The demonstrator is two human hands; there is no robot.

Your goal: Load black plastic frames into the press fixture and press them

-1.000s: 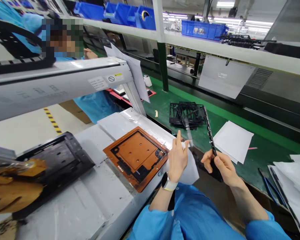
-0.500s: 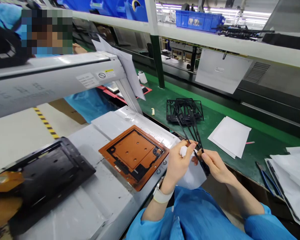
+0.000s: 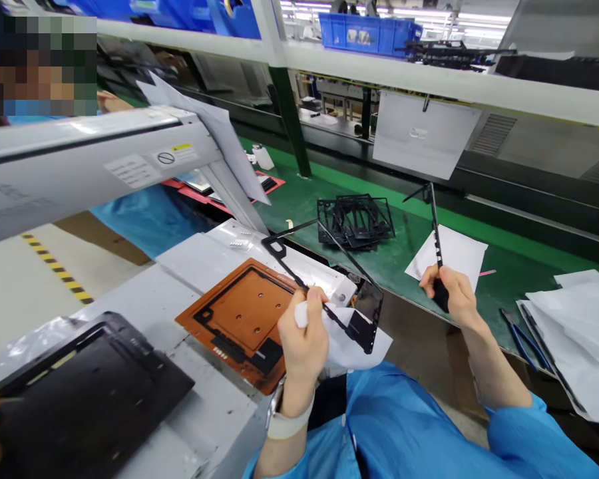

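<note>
My left hand [image 3: 304, 336] is closed on a thin black plastic frame [image 3: 347, 253] and a sheet of white paper [image 3: 352, 346] hanging below it. The frame is tilted above the machine's edge. My right hand [image 3: 452, 293] grips another black plastic frame [image 3: 435, 233], which stands up edge-on above the green bench. To the left of my left hand lies an orange-brown fixture plate [image 3: 192, 318] with a black frame-shaped outline in its recess. A heap of similar black frames [image 3: 357, 223] rests on the bench between and beyond my hands.
White paper sheets [image 3: 452, 249] lie on the bench, more paper [image 3: 574, 332] at right beside blue-handled pliers [image 3: 522, 339]. A grey machine beam [image 3: 144, 153] spans the left. A dark fixture plate [image 3: 94, 392] sits front left. Another person works beyond the beam.
My hands have moved apart: the left went left with one frame and the paper, the right went right with another frame. The frames were together between my hands before. The view has shifted.
</note>
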